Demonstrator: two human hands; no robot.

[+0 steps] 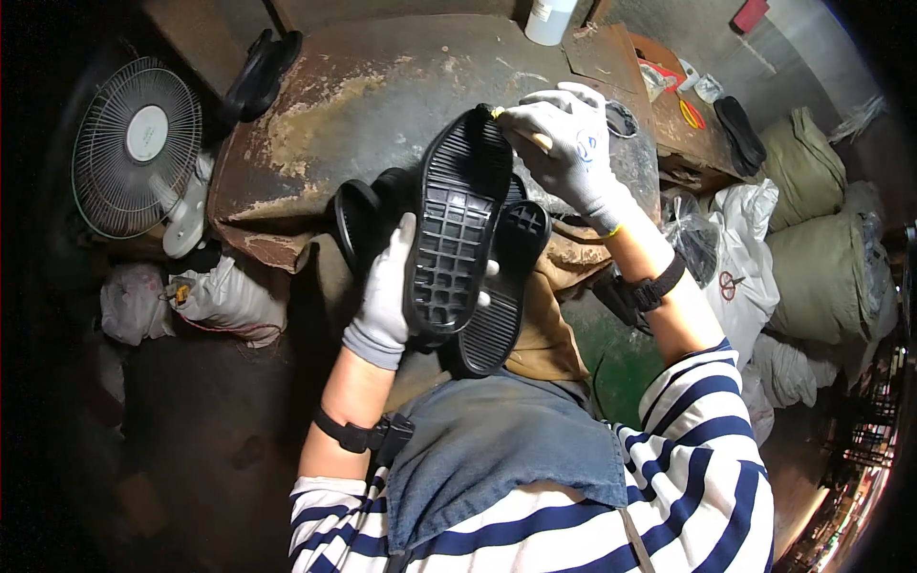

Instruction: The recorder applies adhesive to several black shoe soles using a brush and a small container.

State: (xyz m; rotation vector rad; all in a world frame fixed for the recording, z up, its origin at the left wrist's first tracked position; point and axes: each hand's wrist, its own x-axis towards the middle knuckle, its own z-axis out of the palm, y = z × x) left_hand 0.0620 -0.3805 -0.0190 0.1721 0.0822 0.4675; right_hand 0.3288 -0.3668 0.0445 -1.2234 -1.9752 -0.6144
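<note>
I see the left hand (384,282) clasp the sole (449,239) between thumb (406,234) at left and fingertips (484,299) at right; the right hand (568,143) pinches its far tip.

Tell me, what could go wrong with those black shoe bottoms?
The black sole is tilted up, with the left hand gripping it and the right hand's fingertips at its top end. If the right hand pushed hard, the sole might twist or slip.

A second black sole sits below it, near the blue apron. Neither hand clearly grips that one, so a bump could make it slide away.
</note>
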